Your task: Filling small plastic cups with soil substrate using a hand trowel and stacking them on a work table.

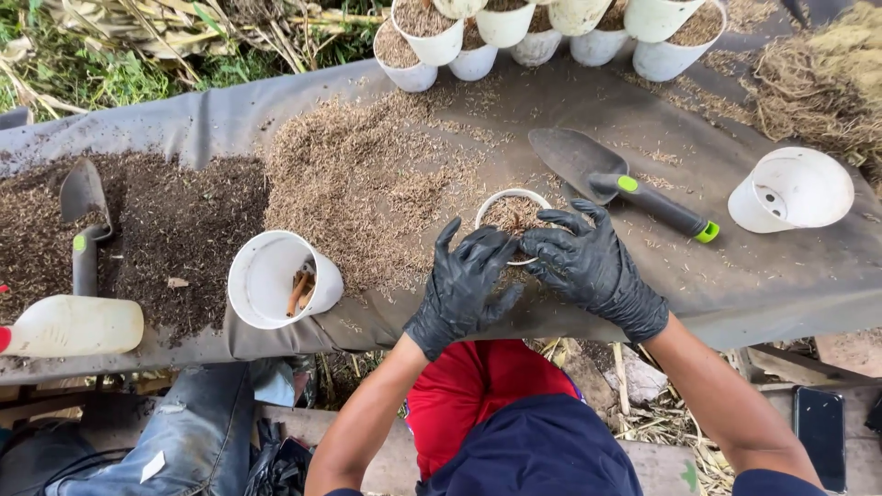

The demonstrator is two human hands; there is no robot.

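Note:
Both my hands wear black gloves. My left hand (466,287) and my right hand (588,266) press around a small white pot (511,198) filled with brown husk mix, fingers curled over its rim. The pot stands on a grey sheet (735,276) spread over the table. A pile of husks (358,179) lies just left of the pot. A grey trowel with a black and green handle (611,179) lies just right of my right hand.
Several filled white pots (514,32) stand at the back. An empty white pot (792,190) lies tipped at right, another (276,278) at left holds brown sticks. Dark soil (175,230), a second trowel (84,220) and a pale plastic bottle (73,325) lie left. A phone (819,432) rests lower right.

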